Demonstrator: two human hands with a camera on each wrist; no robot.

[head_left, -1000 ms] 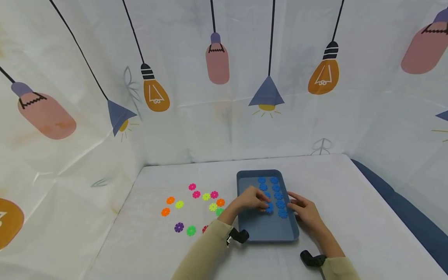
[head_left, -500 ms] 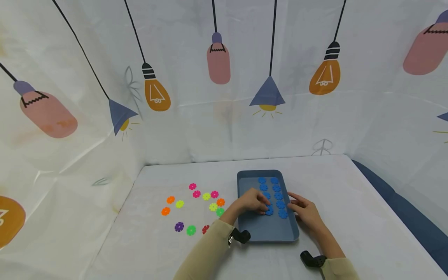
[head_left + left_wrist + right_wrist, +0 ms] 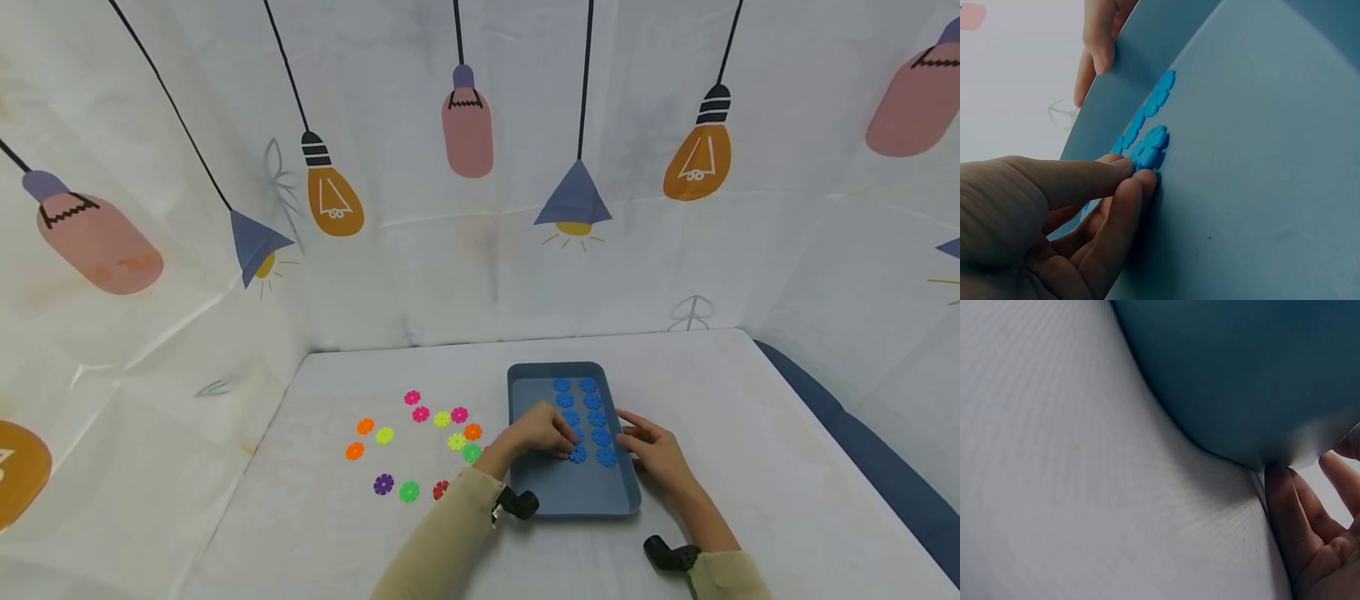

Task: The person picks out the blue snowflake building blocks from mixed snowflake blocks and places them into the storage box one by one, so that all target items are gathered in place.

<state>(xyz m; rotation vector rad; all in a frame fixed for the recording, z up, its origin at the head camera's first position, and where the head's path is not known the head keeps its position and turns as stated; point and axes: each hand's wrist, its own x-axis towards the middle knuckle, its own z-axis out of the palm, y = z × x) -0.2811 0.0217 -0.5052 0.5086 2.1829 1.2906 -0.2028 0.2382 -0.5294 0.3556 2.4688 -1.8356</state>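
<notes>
My left hand (image 3: 536, 429) is over the blue-grey tray (image 3: 577, 496), thumb and forefinger pinching a blue flower-shaped piece (image 3: 1150, 147) at the near end of the left row. In the left wrist view that piece lies close to the tray floor; whether it touches is hard to tell. Two rows of blue flower pieces (image 3: 596, 417) run lengthwise in the tray, the left row partly hidden by the hand. Against the tray's right side rests my right hand (image 3: 660, 458), its extended fingertips (image 3: 1279, 478) touching the outer wall and rim.
Left of the tray, loose flower pieces are scattered on the white table (image 3: 300, 533): pink (image 3: 412, 397), orange (image 3: 355, 451), yellow (image 3: 385, 435), green (image 3: 409, 492), purple (image 3: 383, 484) and red (image 3: 440, 490). A lamp-printed white curtain (image 3: 405, 283) encloses the table's back and left.
My left hand has shifted very slightly downward at the near end of the left row, and the piece there shows more clearly. The right hand stays at the tray's side.
</notes>
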